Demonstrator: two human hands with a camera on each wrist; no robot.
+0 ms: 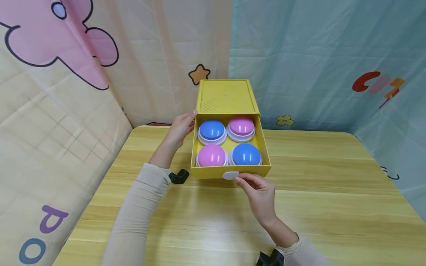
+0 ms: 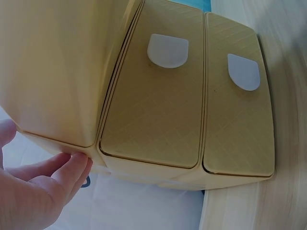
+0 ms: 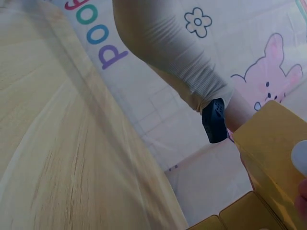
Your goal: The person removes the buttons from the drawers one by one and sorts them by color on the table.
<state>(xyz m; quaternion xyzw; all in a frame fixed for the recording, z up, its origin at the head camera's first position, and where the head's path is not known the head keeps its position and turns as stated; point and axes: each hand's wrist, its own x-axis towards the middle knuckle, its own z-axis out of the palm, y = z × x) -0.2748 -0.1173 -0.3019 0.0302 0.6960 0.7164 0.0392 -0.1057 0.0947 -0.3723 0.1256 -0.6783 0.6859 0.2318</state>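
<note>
A yellow drawer cabinet (image 1: 226,95) stands at the back of the table with its top drawer (image 1: 213,172) pulled out. Inside the drawer sit dome-topped round buttons on white bases: two blue buttons (image 1: 212,130) and two pink buttons (image 1: 241,126), placed crosswise. My right hand (image 1: 261,197) pinches the drawer's white tab handle (image 1: 229,175) at its right end. On the cabinet's left side rests my left hand (image 1: 181,129), thumb by the top front edge. In the left wrist view its extended fingers (image 2: 72,170) touch the side wall.
Below the pulled-out drawer are two closed drawers (image 2: 153,105) with white tabs. The cabinet stands on a wood-grain table (image 1: 213,221). Patterned curtains (image 1: 299,55) hang behind the table and along its left and right sides.
</note>
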